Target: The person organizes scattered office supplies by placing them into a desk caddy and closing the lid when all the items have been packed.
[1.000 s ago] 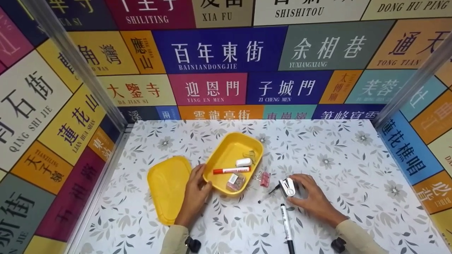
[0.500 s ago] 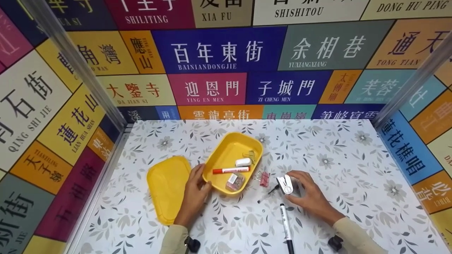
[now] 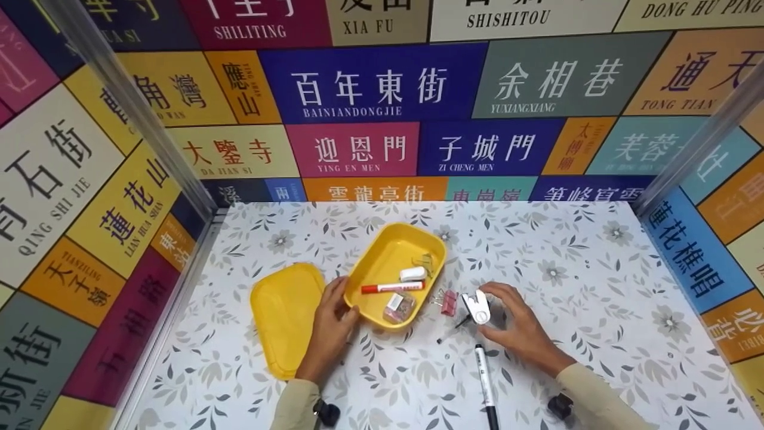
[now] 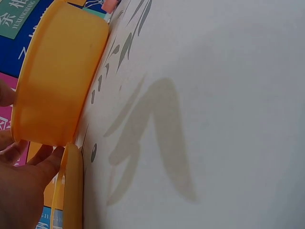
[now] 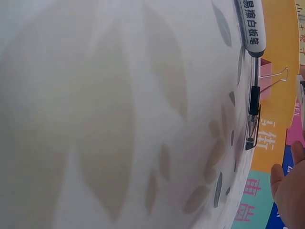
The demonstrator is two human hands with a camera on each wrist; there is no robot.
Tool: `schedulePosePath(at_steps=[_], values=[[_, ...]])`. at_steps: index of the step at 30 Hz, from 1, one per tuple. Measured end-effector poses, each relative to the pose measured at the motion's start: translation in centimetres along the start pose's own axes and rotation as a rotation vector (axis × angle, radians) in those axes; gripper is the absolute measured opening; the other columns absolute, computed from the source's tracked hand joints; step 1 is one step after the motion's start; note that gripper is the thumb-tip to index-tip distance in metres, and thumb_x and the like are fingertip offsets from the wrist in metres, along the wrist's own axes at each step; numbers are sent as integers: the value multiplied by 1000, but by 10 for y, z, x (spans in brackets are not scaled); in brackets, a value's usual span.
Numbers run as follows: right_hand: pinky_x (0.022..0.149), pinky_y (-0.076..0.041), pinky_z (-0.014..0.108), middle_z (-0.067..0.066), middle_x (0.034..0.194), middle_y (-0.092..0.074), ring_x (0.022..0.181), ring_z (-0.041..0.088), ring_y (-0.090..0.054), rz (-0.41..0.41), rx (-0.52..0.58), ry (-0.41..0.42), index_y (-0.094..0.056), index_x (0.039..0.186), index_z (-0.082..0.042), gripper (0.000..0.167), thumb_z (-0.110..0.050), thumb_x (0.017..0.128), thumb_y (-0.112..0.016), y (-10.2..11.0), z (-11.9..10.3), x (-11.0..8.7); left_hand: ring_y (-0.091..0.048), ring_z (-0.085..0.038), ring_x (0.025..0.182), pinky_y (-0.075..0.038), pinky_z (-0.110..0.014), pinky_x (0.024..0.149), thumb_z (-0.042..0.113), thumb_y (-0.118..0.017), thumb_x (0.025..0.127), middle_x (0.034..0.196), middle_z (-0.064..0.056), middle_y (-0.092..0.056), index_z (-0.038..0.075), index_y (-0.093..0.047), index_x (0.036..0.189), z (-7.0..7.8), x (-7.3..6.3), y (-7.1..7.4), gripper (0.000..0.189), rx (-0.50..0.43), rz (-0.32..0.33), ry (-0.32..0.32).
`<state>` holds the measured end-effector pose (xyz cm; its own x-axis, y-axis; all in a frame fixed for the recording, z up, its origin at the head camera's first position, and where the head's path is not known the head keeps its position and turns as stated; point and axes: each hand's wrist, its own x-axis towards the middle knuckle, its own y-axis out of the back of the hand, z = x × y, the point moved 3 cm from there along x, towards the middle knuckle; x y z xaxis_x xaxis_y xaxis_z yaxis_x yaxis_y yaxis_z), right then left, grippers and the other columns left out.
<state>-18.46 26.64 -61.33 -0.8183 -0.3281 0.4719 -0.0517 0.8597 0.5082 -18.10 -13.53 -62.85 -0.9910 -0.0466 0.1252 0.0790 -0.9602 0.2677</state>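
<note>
Hovering over the counter [image 3: 537, 239], the right hand [image 3: 522, 328] is clamped on a white staple remover [image 3: 480, 312] near a pink clip [image 3: 449, 303], its long axis pointed away, slightly left, forked end foremost. Gripped by the left hand [image 3: 333, 325], a yellow box [image 3: 382, 263] is occupied by a red marker [image 3: 388, 288], white object [image 3: 412, 274], yellowish clip [image 3: 423, 261] and small case [image 3: 399, 306].

I observe the right hand [image 3: 522, 325] and its white hinged tool [image 3: 480, 310] displaced leftward, nearer the pink binder clip [image 3: 449, 303].
</note>
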Motion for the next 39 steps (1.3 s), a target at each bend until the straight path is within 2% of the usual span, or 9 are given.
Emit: schedulePosePath(at_steps=[7,12,20,23,33,39], values=[[125,-34,15,20,152,-59,147,19,-50,-14,13,30,-62,150,-1,84,11,74,-94,-5,-5,7,-49,-36,153,-45,-42,125,-3,-65,97,173,-19,-38,-2,-44,166,-1,0,0,72,-10,9,-49],[125,-34,16,14,152,-61,146,19,-52,-4,15,12,-63,150,-5,85,12,72,-94,-8,-8,13,-45,-33,157,-42,-39,126,-1,-65,98,174,-17,-37,0,-43,167,-1,-1,-2,73,-6,-1,-25],[125,-33,14,30,143,-62,135,47,-55,32,0,64,-64,143,8,85,19,64,-96,-21,-17,27,-45,-29,157,-42,-40,126,3,-65,99,175,-14,-37,4,-44,168,-3,-2,-2,71,8,13,2],[125,-32,14,32,141,-62,133,51,-54,40,17,68,-64,141,11,85,20,63,-96,-26,-18,32,-46,-29,157,-43,-41,126,3,-65,99,174,-13,-38,6,-44,168,-4,-2,-2,71,10,16,4],[126,-33,17,16,152,-60,142,35,-53,-54,14,82,-64,148,2,78,2,77,-97,-36,-18,43,-54,-37,150,-45,-41,125,0,-67,97,173,-14,-41,7,-50,165,-1,-3,0,71,-60,29,2],[127,-33,19,17,153,-59,146,29,-51,-107,7,75,-62,151,-2,79,0,80,-96,-44,-23,52,-54,-36,150,-45,-44,125,3,-70,99,170,-10,-44,8,-51,162,0,-2,-1,66,-75,27,17]])
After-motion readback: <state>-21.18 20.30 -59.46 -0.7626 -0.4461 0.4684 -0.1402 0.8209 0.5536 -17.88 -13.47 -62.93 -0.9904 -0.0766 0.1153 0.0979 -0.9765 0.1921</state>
